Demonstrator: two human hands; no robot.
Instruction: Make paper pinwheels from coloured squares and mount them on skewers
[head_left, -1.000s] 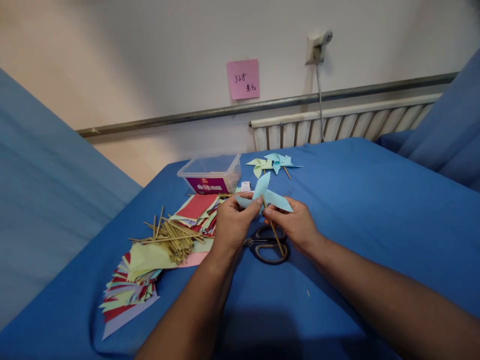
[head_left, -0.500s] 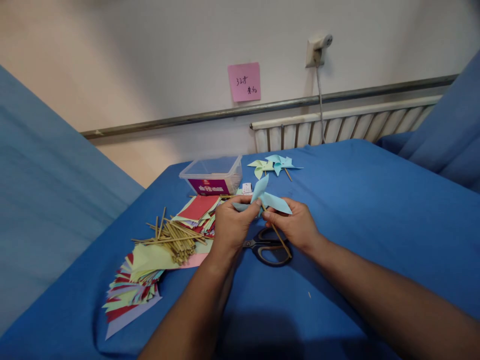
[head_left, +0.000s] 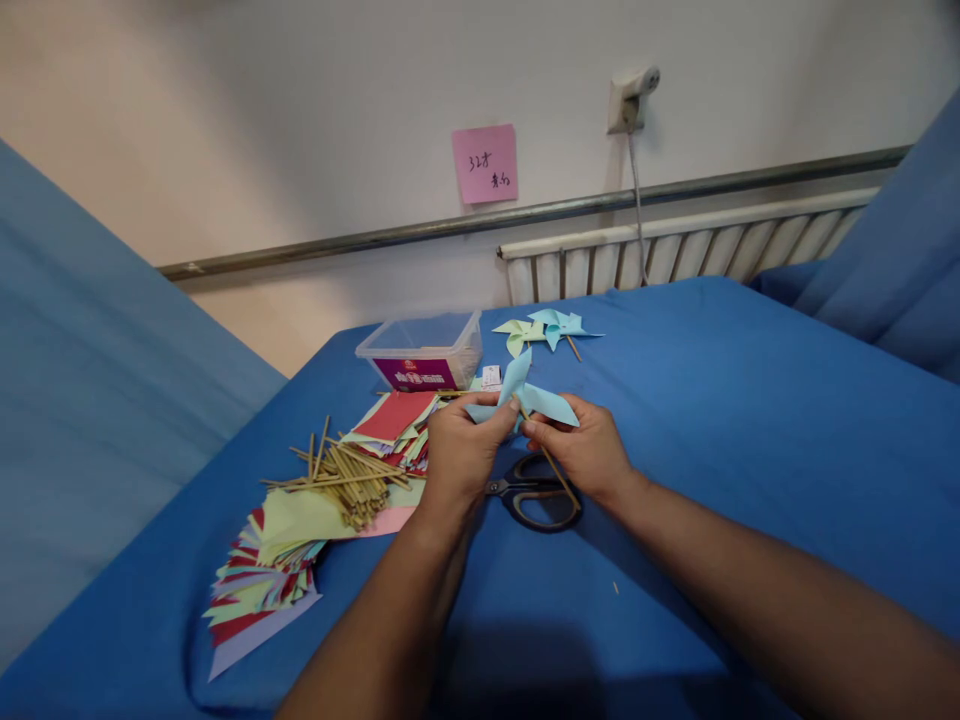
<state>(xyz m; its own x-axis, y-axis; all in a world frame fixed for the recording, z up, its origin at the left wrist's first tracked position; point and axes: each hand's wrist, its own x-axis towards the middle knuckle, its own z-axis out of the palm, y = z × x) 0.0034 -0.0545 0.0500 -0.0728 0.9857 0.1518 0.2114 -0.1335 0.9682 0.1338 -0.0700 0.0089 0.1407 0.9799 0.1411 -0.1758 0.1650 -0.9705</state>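
A light blue paper pinwheel (head_left: 534, 393) on a thin wooden stick is held up over the blue cloth between both hands. My left hand (head_left: 463, 452) pinches the paper at its centre from the left. Fingers of my right hand (head_left: 586, 447) grip the stick just under the paper, and the stick slants down to the right. Black-handled scissors (head_left: 534, 498) lie flat on the cloth right below the hands.
A heap of wooden sticks (head_left: 347, 477) and stacks of coloured paper squares (head_left: 264, 577) lie to the left. A clear plastic box (head_left: 424, 350) stands behind them. Two finished pinwheels (head_left: 546, 327) rest farther back. A radiator (head_left: 675, 252) runs along the wall.
The hands and pinwheel have shifted only slightly; the paper blades have turned a little between the fingers. The view has moved a touch.
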